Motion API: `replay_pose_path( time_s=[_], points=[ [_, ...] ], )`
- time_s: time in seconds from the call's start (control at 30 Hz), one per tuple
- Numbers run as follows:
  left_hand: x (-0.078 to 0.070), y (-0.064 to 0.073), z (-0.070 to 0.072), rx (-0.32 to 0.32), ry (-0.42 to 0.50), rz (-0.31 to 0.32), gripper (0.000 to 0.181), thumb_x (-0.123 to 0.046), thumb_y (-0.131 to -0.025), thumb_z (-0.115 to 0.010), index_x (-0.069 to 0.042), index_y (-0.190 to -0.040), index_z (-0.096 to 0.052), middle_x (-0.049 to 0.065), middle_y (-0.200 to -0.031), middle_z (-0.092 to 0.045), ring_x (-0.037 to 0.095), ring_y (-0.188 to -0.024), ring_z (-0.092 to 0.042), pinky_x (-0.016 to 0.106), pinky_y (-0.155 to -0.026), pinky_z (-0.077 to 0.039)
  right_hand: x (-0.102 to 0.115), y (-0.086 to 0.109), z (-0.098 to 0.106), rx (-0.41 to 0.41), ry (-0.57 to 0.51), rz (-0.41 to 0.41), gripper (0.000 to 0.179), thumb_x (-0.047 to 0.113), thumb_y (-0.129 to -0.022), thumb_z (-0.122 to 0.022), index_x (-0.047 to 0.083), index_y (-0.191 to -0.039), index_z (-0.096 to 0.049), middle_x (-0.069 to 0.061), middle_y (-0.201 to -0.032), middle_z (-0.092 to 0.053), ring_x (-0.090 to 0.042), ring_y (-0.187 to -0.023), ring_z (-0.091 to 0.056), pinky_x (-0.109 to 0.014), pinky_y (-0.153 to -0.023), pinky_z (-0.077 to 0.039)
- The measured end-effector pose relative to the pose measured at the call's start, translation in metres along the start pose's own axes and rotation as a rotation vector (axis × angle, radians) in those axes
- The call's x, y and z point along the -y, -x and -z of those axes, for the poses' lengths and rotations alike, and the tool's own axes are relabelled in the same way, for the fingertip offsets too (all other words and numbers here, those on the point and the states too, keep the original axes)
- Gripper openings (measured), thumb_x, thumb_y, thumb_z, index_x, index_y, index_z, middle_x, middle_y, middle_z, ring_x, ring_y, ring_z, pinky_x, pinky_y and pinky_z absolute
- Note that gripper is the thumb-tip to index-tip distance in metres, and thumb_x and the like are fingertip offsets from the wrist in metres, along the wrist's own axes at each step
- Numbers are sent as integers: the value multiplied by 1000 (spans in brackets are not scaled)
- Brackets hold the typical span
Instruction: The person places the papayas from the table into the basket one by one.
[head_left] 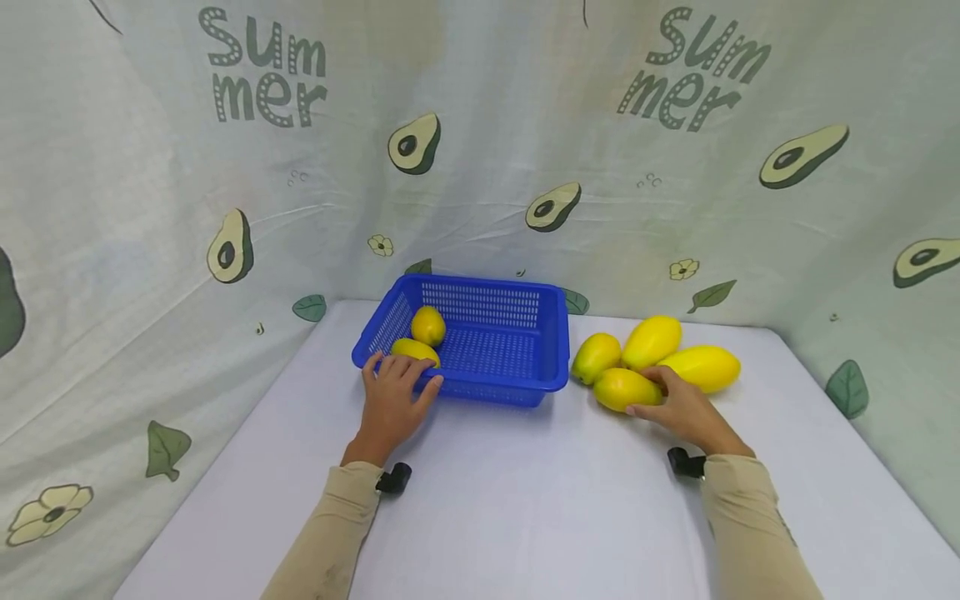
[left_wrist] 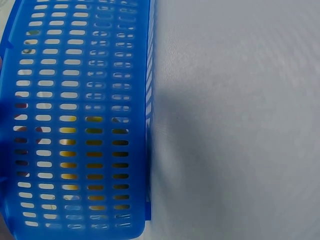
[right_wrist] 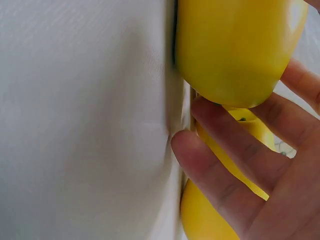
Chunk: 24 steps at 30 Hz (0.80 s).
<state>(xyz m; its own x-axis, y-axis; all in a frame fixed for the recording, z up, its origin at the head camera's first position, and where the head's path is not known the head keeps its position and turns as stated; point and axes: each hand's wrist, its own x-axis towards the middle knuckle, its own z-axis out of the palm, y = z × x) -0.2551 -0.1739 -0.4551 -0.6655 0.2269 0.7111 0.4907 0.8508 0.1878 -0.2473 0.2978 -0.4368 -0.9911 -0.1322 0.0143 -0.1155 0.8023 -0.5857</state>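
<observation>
Hooking bent fingers of left hand point(head_left: 393, 404) over basket rim point(head_left: 495, 382); pinching yellow fruit point(head_left: 624, 390) by its palm-side end, between part-spread thumb and fingers of right hand point(head_left: 686, 408). Probably light, firm, slick-skinned, not fragile; better taken round the middle, just ahead of fingertips.

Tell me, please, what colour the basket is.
The basket is blue, seen best in the head view.

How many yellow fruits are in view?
6: rear fruit and front fruit inside the blue basket; left fruit, back fruit, right fruit and near fruit clustered on the table, right of it. More may be hidden.
</observation>
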Motion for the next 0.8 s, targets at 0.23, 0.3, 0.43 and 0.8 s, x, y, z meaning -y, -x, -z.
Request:
replay_pose_path(
  time_s=[0.23,0.3,0.43,0.8],
  points=[
    [-2,-2,3,1,0,4,35,-41,-98,-61,-12,-117,-70,7,-105,-66,31,-111,-54,61,-112,-18,-4,-1,0,-5,-20,10,97,64,-79,-75,1,-145,-40,-26,-142,-47,-44,-125,-46,-64,-104,-36],
    [-1,-2,3,3,-5,7,36,-41,-98,-61,-12,-117,-70,7,-105,-66,31,-111,-54,61,-112,-18,-5,0,0,0,-27,13,97,63,-80,-75,1,-146,-40,-26,-144,-45,-44,-125,-45,-65,-103,-36],
    [-1,-1,3,14,-6,11,36,-41,-98,-60,-12,-117,-70,7,-106,-66,31,-111,-54,60,-113,-17,-8,2,1,18,2,25,97,63,-81,-73,4,-151,-40,-28,-147,-43,-45,-125,-46,-66,-100,-37],
    [-1,-1,0,8,0,2,37,-42,-98,-61,-12,-117,-70,7,-106,-66,31,-112,-54,61,-112,-18,-17,3,3,37,-1,47,91,62,-83,-72,4,-149,-44,-26,-145,-46,-42,-122,-48,-65,-100,-37]
  ],
)
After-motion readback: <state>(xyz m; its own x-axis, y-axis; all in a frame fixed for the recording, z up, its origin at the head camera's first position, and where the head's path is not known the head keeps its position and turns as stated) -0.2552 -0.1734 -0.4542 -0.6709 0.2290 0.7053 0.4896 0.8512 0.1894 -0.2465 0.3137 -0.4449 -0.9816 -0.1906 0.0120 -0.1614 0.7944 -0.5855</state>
